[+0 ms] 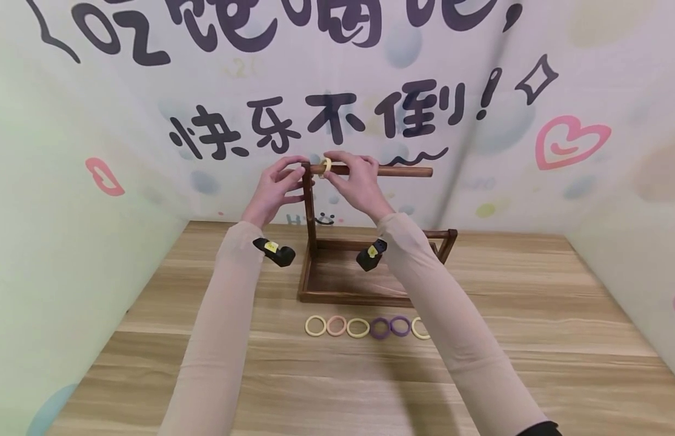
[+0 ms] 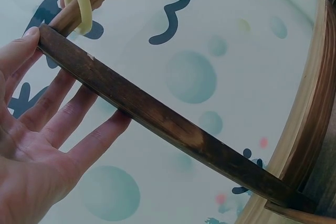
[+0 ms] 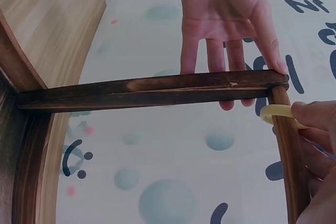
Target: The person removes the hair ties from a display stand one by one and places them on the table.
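Note:
A dark wooden rack (image 1: 359, 298) has an upright post (image 2: 157, 114) at its left and a rod (image 1: 405, 172) running rightward from the post's top. My left hand (image 1: 274, 188) holds the post near its upper end, thumb at the top corner and fingers spread along and behind it. A pale yellow ring (image 2: 84, 11) encircles the rod close to the post. My right hand (image 1: 361, 180) pinches that ring between thumb and fingers; the right wrist view shows the fingertips (image 3: 310, 114) on its edge.
In front of the rack, a row of yellow, pink and purple rings (image 1: 358, 328) lies on the wood-grain table (image 1: 294, 381); my right sleeve partly covers the last one. At the rack's right stands a shorter post (image 1: 448, 247). A printed cloth wall (image 1: 479, 200) rises behind.

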The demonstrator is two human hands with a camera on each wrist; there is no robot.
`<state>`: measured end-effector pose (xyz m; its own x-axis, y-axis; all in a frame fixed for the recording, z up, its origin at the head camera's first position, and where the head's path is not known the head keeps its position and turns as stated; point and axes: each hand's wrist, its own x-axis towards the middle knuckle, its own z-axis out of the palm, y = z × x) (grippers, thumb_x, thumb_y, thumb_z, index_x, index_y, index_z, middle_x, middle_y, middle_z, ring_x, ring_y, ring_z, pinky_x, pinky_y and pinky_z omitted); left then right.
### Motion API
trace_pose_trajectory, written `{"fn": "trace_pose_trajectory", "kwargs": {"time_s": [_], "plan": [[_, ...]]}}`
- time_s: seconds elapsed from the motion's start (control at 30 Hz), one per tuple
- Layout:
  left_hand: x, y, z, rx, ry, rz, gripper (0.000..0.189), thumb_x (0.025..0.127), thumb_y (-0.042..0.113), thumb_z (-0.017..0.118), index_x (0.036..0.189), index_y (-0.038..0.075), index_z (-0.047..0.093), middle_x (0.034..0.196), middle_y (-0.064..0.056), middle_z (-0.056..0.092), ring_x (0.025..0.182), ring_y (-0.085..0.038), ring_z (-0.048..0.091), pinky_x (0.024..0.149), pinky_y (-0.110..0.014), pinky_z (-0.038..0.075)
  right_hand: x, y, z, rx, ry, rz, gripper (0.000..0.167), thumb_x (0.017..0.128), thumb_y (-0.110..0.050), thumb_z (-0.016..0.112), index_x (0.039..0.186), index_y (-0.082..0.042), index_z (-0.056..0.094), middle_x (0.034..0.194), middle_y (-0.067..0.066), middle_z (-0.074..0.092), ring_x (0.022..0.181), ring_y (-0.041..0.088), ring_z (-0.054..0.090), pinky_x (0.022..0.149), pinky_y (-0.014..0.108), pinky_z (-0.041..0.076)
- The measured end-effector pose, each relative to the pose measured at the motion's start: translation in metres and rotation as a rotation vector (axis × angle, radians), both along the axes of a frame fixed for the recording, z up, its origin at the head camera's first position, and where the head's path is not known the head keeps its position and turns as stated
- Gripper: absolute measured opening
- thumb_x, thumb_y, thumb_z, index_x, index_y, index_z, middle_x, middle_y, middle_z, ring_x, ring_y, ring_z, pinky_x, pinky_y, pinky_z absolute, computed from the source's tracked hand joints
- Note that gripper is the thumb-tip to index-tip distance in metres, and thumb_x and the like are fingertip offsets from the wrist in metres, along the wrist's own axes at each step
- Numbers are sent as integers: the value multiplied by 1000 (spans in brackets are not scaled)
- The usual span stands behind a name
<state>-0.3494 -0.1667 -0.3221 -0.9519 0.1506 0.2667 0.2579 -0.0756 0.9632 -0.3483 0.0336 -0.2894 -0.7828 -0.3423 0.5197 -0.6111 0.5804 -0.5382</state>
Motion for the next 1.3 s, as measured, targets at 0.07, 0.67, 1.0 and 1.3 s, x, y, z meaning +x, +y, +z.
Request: {"fn": "trace_pose_trajectory", "kwargs": {"time_s": [0.07,0.67,1.0,1.3], "plan": [[-1,0,0,3,0,-1,24,98,21,59,122,16,61,116,-16,62,104,-28,64,86,-49,53,0,1,1,-20,-5,4,39,93,-18,67,130,-7,60,128,5,61,120,18,52,107,36,14],[-2,0,2,46,-10,-26,24,97,18,60,121,16,62,116,-19,61,101,-28,65,84,-47,54,-1,19,0,-51,36,-16,37,91,-14,69,126,-5,62,124,7,64,120,20,53,106,39,14],[-1,1,2,55,-8,-25,23,98,17,59,120,16,62,110,-15,62,101,-28,65,84,-48,54,-1,30,-2,-76,50,-14,35,91,-13,69,124,-4,63,119,7,66,114,21,57,104,41,16],[0,0,2,22,-6,-5,22,98,19,59,119,17,62,111,-15,63,100,-27,65,84,-48,54,1,41,-3,-114,42,-5,35,90,-12,70,124,-3,63,116,8,67,107,23,61,104,41,17]]}}
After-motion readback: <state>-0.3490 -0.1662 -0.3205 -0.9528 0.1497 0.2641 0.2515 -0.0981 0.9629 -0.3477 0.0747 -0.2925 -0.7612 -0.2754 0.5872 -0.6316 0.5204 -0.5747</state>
